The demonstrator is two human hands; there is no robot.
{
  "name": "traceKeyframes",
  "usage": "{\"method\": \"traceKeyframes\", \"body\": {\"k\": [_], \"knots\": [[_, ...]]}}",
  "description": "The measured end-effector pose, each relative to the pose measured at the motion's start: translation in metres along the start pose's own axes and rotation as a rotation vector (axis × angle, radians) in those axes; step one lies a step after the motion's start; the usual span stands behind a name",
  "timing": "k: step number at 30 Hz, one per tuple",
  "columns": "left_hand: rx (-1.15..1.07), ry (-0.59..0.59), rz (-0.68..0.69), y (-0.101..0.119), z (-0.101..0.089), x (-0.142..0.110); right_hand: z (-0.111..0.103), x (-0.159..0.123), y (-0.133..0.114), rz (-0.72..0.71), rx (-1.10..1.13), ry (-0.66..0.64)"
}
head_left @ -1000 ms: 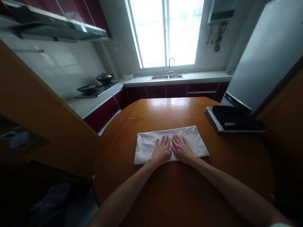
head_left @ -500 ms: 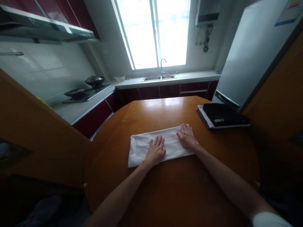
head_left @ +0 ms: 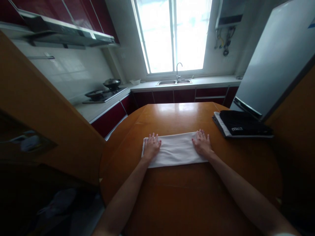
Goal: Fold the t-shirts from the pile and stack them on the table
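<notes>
A folded white cloth (head_left: 176, 149), long and rectangular, lies flat on the wooden table (head_left: 182, 193) in front of me. On its left end rests my left hand (head_left: 152, 146), palm down with the fingers spread. My right hand (head_left: 202, 143) presses flat on the right end, its fingers stretched out too. Between the hands the fabric shows slight wrinkles. Both hands touch the top of the cloth without gripping it. Parts of its two ends are hidden under the palms.
A stack of folded clothes (head_left: 242, 124), black on top with white and grey beneath, lies on the table's right side. Beyond the table are a counter with a sink (head_left: 174, 82) and a stove (head_left: 108, 95). A fridge (head_left: 273, 62) stands at right.
My left hand has slid left from the middle of the cloth to its left end. My right hand stays on the right end. The whole view has shifted a little.
</notes>
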State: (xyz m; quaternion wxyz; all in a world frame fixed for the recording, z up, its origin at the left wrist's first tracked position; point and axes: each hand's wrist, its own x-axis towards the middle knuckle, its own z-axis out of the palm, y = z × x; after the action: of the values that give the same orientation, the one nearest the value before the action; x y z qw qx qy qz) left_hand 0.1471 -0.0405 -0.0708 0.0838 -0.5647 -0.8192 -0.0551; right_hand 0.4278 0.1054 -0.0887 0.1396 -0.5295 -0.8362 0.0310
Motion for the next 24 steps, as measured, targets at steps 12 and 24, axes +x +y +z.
{"method": "traceKeyframes", "body": {"k": [12, 24], "knots": [[-0.089, 0.046, 0.161, 0.039, -0.005, -0.01, 0.007, -0.009, -0.014, -0.113, 0.029, 0.016], [-0.105, -0.069, 0.286, 0.06, -0.005, -0.019, -0.013, -0.003, -0.005, 0.006, 0.078, 0.056]]}}
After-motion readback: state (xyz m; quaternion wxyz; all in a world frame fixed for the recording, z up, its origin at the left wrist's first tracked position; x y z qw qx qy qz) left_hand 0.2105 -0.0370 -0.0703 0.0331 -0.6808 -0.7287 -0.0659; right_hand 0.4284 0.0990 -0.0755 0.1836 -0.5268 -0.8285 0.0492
